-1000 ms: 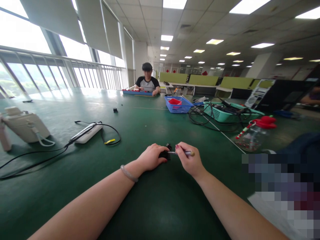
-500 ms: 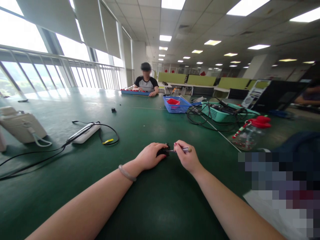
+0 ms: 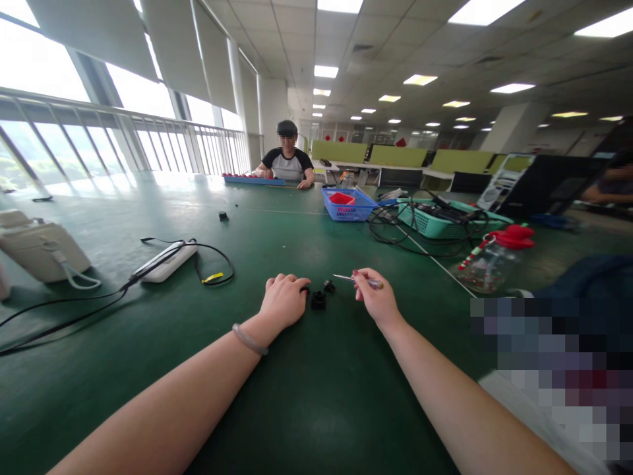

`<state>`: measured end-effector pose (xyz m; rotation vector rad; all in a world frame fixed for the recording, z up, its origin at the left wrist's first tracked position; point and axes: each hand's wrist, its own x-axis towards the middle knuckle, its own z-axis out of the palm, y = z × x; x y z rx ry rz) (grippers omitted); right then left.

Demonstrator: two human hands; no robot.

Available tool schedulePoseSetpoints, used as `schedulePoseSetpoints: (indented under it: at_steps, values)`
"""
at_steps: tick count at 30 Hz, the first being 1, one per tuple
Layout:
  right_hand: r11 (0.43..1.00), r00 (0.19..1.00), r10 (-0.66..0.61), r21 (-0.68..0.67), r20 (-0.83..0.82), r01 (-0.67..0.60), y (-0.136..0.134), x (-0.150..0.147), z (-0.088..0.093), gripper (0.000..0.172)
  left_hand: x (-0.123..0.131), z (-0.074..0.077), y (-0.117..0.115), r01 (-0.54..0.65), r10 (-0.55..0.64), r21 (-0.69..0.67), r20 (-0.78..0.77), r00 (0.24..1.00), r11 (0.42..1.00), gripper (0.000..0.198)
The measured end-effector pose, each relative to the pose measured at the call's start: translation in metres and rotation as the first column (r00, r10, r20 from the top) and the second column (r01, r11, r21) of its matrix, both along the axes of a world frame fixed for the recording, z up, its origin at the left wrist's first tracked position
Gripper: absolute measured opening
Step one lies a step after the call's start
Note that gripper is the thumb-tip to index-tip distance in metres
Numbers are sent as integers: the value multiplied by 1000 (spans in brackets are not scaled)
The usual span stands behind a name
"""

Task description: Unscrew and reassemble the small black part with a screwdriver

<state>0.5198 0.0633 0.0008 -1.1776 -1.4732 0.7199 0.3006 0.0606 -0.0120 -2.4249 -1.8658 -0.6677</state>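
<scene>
My right hand (image 3: 376,295) is closed round a slim screwdriver (image 3: 374,284), whose thin metal shaft points left above the table. My left hand (image 3: 284,298) lies low over the table with its fingers curled. A small black part (image 3: 304,289) shows at its fingertips, mostly hidden by them. Just right of that hand, a square black part (image 3: 318,301) stands on the table, touched by neither hand. A smaller black piece with shiny bits (image 3: 329,285) lies behind it, close below the screwdriver's tip.
On the left are a white adapter box with black cable (image 3: 171,260) and a beige case (image 3: 44,247). A blue basket (image 3: 349,210), a green basket (image 3: 430,227) with cables, and a red-lidded bottle (image 3: 497,264) stand to the right. A person (image 3: 287,161) sits across the green table (image 3: 267,231).
My left hand has moved left off the black parts, uncovering two of them on the table. The screwdriver has come up and away from them in my right hand.
</scene>
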Motion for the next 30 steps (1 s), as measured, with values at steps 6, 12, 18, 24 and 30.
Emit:
schedulePoseSetpoints:
  at_steps: [6, 12, 18, 24, 30]
  values:
    - [1000, 998, -3, 6, 65, 3, 0, 2, -1, 38, 3, 1, -1, -18, 18, -12, -25, 1000, 1000, 26]
    - [999, 997, -44, -24, 61, 45, 1, 2, -1, 38, 6, 1, -1, 129, -125, -30, 116, 985, 991, 34]
    - [997, 998, 50, -64, 28, -49, 9, 0, -12, 38, 10, 2, -11, 425, -418, -32, 124, 900, 905, 40]
    - [991, 994, 73, -102, -82, -81, 10, -1, -12, 37, 12, 1, -11, 360, -357, -30, 81, 931, 932, 21]
    - [999, 978, -36, -44, -205, 27, 8, 4, -6, 36, 9, 0, -8, 247, -239, -70, 107, 965, 967, 40]
